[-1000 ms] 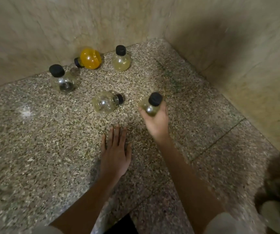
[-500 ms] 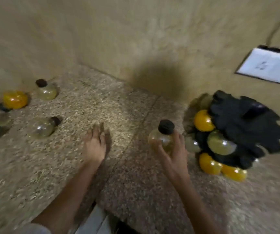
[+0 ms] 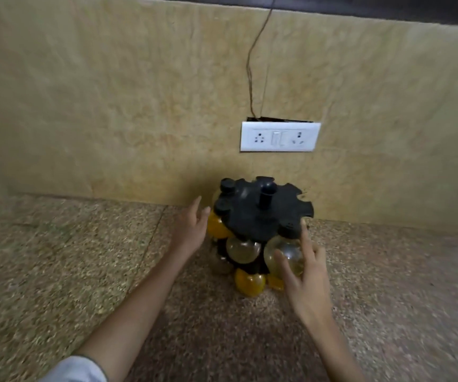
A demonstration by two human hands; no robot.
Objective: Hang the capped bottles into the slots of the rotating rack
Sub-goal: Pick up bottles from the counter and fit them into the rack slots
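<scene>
Rack stands on the granite counter against the wall. Clear bottle is at the top disc's 5 o'clock edge, cap level with a slot; seating cannot be told. Right hand pinches it between thumb and index finger. Left hand, fingers spread and holding nothing, is just beside the 9 o'clock edge.

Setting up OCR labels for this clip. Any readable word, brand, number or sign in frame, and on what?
No readable text anywhere in the frame.
White switch plate on the wall: sockets and a switch only, no lettering visible.
Black rack: no markings visible.
Clear bottle held by the right hand: no label visible; its cap is too blurred to tell.
Hung bottles: no labels visible.
</scene>
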